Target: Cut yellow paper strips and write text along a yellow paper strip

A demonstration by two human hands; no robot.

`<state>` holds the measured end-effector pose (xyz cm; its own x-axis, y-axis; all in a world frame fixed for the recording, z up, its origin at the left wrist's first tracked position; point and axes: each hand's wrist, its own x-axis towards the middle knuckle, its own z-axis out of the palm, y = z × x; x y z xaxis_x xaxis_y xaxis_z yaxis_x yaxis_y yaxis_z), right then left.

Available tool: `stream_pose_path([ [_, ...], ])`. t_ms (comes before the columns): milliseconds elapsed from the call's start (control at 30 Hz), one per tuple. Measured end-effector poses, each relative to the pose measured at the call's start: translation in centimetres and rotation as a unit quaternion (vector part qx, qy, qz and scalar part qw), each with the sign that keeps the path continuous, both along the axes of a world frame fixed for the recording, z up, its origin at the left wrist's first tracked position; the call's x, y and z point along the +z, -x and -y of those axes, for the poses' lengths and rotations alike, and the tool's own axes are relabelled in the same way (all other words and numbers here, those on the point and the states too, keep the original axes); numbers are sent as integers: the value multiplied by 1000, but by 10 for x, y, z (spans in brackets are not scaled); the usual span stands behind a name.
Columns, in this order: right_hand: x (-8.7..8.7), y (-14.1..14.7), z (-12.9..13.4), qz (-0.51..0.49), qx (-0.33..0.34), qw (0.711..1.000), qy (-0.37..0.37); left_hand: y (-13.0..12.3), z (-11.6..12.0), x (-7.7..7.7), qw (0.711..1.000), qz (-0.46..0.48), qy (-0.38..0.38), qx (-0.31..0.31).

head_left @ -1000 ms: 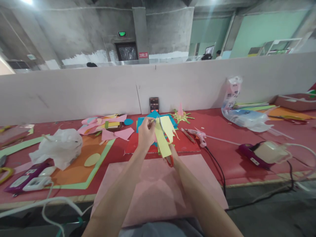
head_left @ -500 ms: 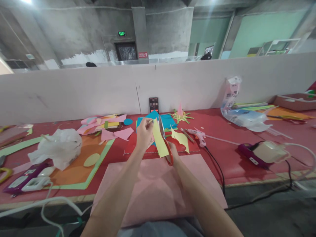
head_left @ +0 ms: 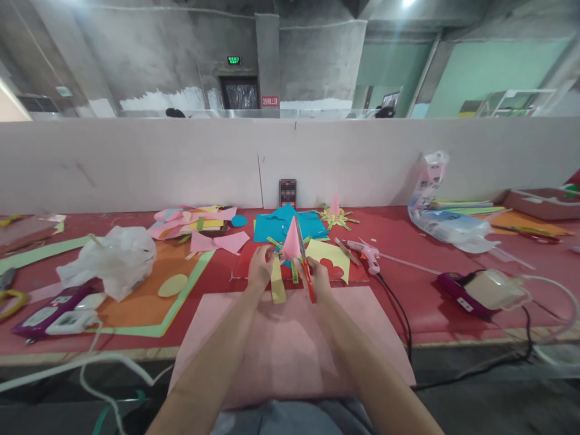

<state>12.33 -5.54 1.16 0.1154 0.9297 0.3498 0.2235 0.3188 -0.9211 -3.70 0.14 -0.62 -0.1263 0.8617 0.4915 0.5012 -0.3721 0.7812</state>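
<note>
I list 1 red tabletop (head_left: 394, 302), 1 white partition (head_left: 194, 163), 1 green exit sign (head_left: 234, 60) beyond. Left hand (head_left: 260, 267): holding yellow strip (head_left: 278, 285); right hand (head_left: 321, 279): holding scissors (head_left: 309, 281); pink cone (head_left: 292, 243) between them.

Matt pink paper cone (head_left: 292, 241); smooth metal scissor blades (head_left: 300, 237) with glossy red plastic handles (head_left: 310, 285); crinkled translucent plastic bag (head_left: 111, 260).

Two pink cones (head_left: 292, 243), one glue gun (head_left: 371, 256) (also pink).
</note>
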Motion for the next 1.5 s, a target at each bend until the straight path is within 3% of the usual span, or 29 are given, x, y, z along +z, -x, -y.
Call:
stream_pose_path([
  [100, -7, -2, -4, 41, -64, 997, -20, -5, 2, 6, 998, 50, -27, -13],
  [233, -18, -7, -8, 78, -119, 989, -42, -13, 10, 9, 980, 91, 42, -174],
  [367, -22, -10, -14, 149, -198, 964, -94, -26, 24, 8, 962, 68, 29, -264],
  [500, -26, -10, -18, 170, -188, 958, -138, -32, 32, 10, 961, 15, 56, -271],
  [667, -31, -8, -18, 192, -68, 964, -172, -29, 27, 12, 976, 16, 56, -211],
  [900, -20, -2, -7, 152, -43, 958, -237, -21, 17, 15, 971, 172, 25, -164],
  [967, -15, -5, -4, 122, -60, 956, -260, -9, 12, 16, 972, 211, 11, -100],
  [1033, -11, -10, -3, 89, -116, 956, -255, 6, 6, 15, 979, 203, -24, 23],
  [1167, -10, -19, -8, 41, -165, 961, -218, 32, -6, 8, 954, 210, -39, 211],
  [1333, -11, -18, -12, 19, -153, 973, -170, 41, -20, -6, 935, 224, -1, 275],
  [1500, -12, -23, -14, 21, -200, 966, -164, 50, -27, -16, 928, 213, 23, 306],
])
